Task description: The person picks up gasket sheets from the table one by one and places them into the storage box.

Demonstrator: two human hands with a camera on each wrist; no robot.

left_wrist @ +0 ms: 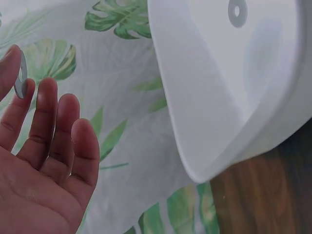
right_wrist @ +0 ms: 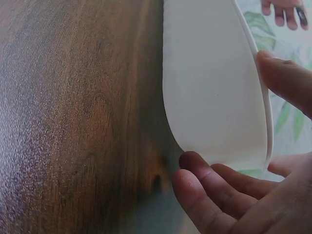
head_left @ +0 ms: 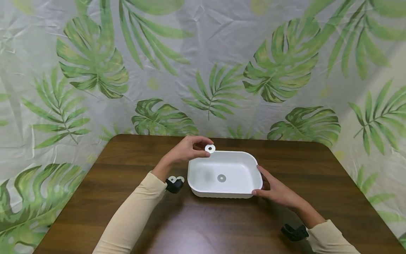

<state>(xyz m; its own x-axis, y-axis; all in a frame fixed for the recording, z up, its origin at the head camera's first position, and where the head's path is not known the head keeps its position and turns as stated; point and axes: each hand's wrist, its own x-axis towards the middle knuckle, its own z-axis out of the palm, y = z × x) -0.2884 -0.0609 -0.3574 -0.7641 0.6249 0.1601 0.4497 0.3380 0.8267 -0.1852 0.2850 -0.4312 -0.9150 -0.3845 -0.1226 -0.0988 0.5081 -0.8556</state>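
Note:
My left hand (head_left: pixel 189 149) pinches a flat metal washer (head_left: pixel 213 147) between thumb and index finger, above the back left rim of a white plastic container (head_left: pixel 242 173). In the left wrist view the washer (left_wrist: pixel 21 91) is seen nearly edge-on, while the other fingers stay spread apart. A second washer (head_left: pixel 224 179) lies flat on the container's floor. My right hand (head_left: pixel 279 190) grips the container's right end, with the thumb at the rim (right_wrist: pixel 265 97) and the fingertips (right_wrist: pixel 190 185) low along its outer wall.
Two more washers (head_left: pixel 180 178) lie on the brown wooden table (head_left: pixel 133 169) left of the container, partly behind the black left wrist camera (head_left: pixel 174 186). The other black wrist camera (head_left: pixel 295 233) sits on the right wrist. A leaf-printed cloth (head_left: pixel 219 42) hangs behind the table.

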